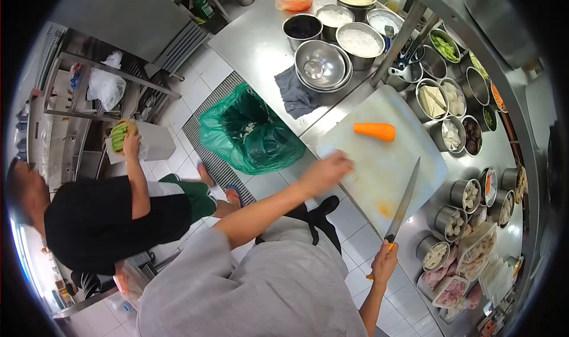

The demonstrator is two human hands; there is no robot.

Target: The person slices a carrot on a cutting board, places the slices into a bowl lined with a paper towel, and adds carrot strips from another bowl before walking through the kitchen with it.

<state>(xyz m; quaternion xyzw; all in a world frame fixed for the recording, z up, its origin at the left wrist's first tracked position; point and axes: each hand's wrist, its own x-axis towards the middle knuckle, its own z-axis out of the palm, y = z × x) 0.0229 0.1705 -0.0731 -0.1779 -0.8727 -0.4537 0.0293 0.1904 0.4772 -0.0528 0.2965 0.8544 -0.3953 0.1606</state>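
A white cutting board lies on the steel counter with a peeled carrot piece on its far part. My left hand hovers over the board's near left edge, blurred, fingers apart, holding nothing I can make out. My right hand grips the handle of a long knife, whose blade rests flat over the board's right side, pointing away from me. The carrot lies apart from both hands.
Steel bowls and ingredient tubs crowd the counter beyond and right of the board. A green bin bag stands on the floor at left. Another person in black bends at a shelf, holding greens.
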